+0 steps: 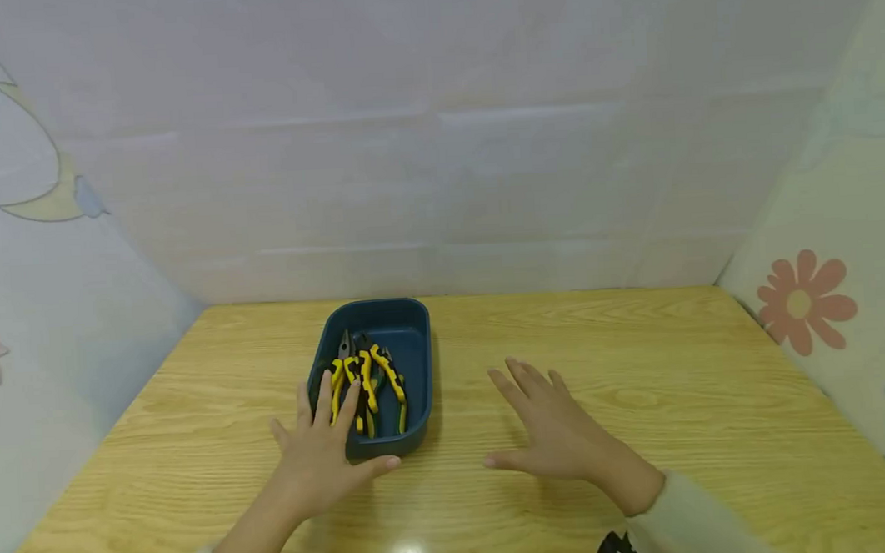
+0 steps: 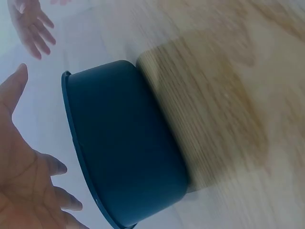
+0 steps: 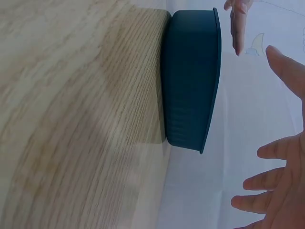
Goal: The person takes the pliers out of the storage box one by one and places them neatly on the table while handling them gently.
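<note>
A dark blue plastic bin (image 1: 416, 378) stands on the wooden table, left of the middle. Inside lie several pliers (image 1: 368, 385) with yellow, black and green handles, bunched toward the bin's left side. My left hand (image 1: 317, 458), fingers spread, hovers over the bin's near left corner and overlaps it in the head view; nothing is in its grasp. In the left wrist view its palm (image 2: 24, 176) faces the bin wall (image 2: 124, 143), above the rim. My right hand (image 1: 559, 429) is held above the table to the right of the bin, fingers spread and holding nothing.
The wood-grain table (image 1: 641, 341) reaches back to a pale sheeted wall (image 1: 438, 185). Printed sheets with a flower (image 1: 799, 302) and a moon (image 1: 51, 193) line the sides. A small black and yellow object (image 1: 620, 549) shows by the right sleeve.
</note>
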A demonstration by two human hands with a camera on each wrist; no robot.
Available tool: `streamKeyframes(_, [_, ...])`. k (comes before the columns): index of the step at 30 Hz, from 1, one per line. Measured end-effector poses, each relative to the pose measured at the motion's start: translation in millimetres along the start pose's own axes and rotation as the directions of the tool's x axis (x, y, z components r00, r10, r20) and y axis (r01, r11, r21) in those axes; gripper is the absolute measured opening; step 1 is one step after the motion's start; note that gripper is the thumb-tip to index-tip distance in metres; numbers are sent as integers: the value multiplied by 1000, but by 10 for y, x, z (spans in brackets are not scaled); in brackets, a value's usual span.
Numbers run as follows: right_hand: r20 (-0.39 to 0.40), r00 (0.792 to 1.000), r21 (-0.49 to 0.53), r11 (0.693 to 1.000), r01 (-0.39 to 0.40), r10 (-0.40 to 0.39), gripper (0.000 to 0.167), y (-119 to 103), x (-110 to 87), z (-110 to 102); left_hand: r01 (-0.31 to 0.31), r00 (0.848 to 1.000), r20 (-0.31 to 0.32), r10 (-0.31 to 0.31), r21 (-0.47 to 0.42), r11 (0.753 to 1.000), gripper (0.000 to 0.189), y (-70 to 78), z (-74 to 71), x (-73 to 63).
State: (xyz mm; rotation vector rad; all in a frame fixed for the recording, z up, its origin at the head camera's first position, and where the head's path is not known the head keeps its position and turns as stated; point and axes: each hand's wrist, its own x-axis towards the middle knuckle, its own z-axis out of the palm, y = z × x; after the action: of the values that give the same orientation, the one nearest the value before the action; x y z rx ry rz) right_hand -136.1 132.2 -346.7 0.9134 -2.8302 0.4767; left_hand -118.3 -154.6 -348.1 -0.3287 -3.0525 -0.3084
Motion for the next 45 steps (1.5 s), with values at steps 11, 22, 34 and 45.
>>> streamKeyframes(11, [10,999,5,999,44,-44,94,-70,118,53,36,999,16,-36,10,999,104,-83,16,-10])
streamKeyframes(22, [35,998,67,996,52,-54,92,-163,220,120,67,997,37,-66,-24,997,104,-181,24,-31])
streamKeyframes(34, [46,997,73,995,62,-65,93,-281,325,147,85,995,64,-83,-38,996,104,-226,15,-41])
streamKeyframes(45, [84,996,136,991,15,-27,96,-375,425,170,103,993,57,-100,-45,994,103,-278,45,-52])
